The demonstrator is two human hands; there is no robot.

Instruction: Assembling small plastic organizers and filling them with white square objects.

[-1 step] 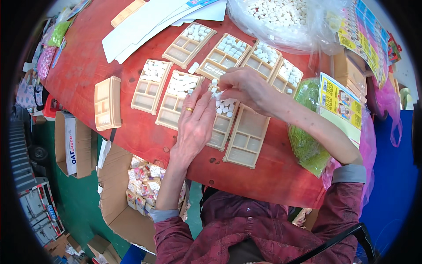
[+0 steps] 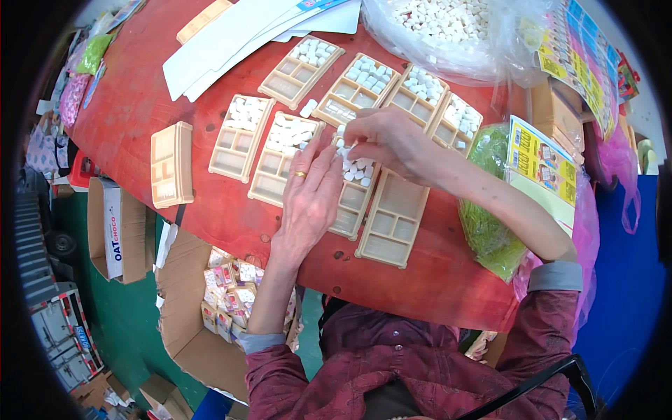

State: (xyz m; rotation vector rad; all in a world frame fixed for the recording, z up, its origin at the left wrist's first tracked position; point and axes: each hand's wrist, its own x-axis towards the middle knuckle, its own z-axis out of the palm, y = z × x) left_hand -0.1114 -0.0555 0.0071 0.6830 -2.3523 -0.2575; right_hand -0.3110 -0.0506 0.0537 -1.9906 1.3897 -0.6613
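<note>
Head view: left hand [image 2: 309,199] laid flat and spread, palm down, on a beige compartment tray [image 2: 353,192] on the red table [image 2: 133,105], gold ring [image 2: 299,173] on one finger, fingertips among the small white pieces [image 2: 357,168] in the tray's top compartment; right hand [image 2: 388,140] curled just beyond the left fingertips, fingers bunched and pinching white pieces over the same compartment, thumb and fingertips pressed together; lower compartments of that tray bare under the left palm; just right of the left hand, an unfilled tray [image 2: 392,227] lying alongside; left of the left hand, two trays [image 2: 241,136] with white pieces in their upper compartments, and further left a stack of trays [image 2: 171,164] standing apart; beyond the right hand, a row of four more part-filled trays [image 2: 360,87] and a clear bag of white pieces [image 2: 448,28]; under the right forearm, a green bag [image 2: 490,231]; below the left wrist, off the table edge, a cardboard box of small packets [image 2: 227,290]
</note>
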